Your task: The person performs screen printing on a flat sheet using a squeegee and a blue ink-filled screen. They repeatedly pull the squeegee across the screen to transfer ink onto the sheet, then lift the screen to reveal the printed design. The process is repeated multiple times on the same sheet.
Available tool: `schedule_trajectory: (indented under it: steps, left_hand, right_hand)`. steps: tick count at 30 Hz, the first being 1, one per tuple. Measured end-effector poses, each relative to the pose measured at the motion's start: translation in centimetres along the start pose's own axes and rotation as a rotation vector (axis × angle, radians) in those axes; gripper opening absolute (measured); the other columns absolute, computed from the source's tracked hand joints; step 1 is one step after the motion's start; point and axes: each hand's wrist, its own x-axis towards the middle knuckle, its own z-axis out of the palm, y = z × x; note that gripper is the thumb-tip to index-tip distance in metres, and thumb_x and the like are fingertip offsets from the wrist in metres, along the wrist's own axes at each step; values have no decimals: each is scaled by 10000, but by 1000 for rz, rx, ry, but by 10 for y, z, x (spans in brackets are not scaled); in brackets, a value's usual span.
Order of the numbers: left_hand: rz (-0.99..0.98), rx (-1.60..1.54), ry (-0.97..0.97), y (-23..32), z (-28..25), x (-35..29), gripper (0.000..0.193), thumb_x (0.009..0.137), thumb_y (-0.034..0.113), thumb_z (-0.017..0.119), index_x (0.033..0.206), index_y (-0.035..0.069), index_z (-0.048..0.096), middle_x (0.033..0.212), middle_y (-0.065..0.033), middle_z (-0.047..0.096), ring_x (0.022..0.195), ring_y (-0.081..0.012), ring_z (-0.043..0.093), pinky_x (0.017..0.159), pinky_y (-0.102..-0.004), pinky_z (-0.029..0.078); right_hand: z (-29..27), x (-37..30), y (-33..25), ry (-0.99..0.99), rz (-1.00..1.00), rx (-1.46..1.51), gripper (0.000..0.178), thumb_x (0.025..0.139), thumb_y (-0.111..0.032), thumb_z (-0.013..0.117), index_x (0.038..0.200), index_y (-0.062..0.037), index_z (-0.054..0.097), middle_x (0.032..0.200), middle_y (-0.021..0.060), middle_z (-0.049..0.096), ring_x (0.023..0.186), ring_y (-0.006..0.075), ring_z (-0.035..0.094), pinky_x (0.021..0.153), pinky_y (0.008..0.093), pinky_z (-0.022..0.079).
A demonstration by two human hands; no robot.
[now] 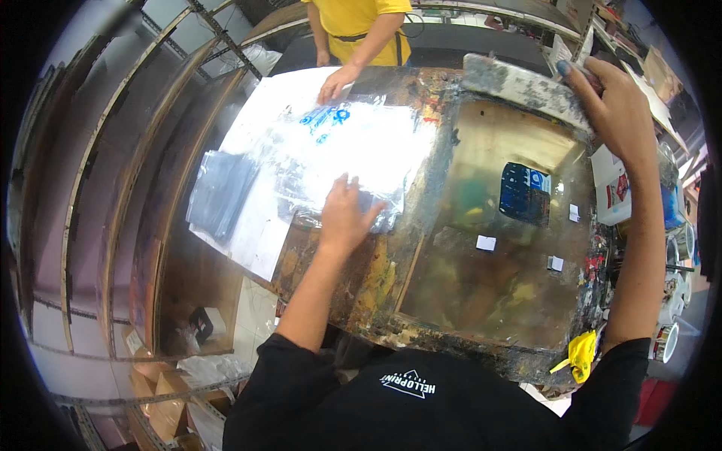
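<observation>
My left hand (345,218) lies with spread fingers on the near edge of clear plastic bags (293,177), some bearing a blue print. The bags rest over white sheets (259,252), glaring under the light. At the upper right, my right hand (613,105) is closed round the end of a grey, paint-smeared bar (523,86) that looks like the edge of a raised printing screen frame. Below it spreads a brownish, glossy panel (459,289). A dark patch with blue and white print (525,194) shows there, near small white paper tabs (485,243).
Across the table, a person in yellow (365,26) has a hand (340,81) on the far sheets. Shelving racks (143,150) line the left. Pots (664,342) and a white container (611,188) crowd the right side, with a yellow cloth (580,355) at the near corner.
</observation>
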Motion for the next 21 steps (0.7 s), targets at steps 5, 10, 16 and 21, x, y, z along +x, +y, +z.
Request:
schedule_trajectory:
  steps: [5,10,16,21]
  left_hand:
    - [-160,-38,-35,12,20,-4,390,973,226,704,1219,-48,575,1106,-255,690,1021,-399,700,851,-463,590]
    - [-105,-118,239,14,-22,19,210,982,158,651,1141,59,746,977,-165,769,870,-367,743,774,-458,593]
    - [238,-202,189,90,-21,63,174,959,120,685,1104,86,774,960,-161,773,809,-339,751,690,-412,597]
    - [332,-130,-298,174,35,22,879,885,730,672,1501,109,581,1486,-256,588,1403,-436,537,1223,-633,304]
  right_hand:
    - [-4,3,-8,-4,27,11,614,1009,-562,567,1055,31,717,890,260,674,853,429,652,789,486,486]
    - [0,3,0,12,25,3,626,1005,-566,567,1070,39,716,915,259,689,890,428,659,813,484,493]
    - [-13,9,-17,-82,91,-95,653,992,-611,558,1151,-11,759,1030,241,749,1022,413,707,897,482,527]
    - [7,10,8,211,-160,10,609,1012,-629,532,947,-73,771,802,199,712,775,404,706,732,514,528]
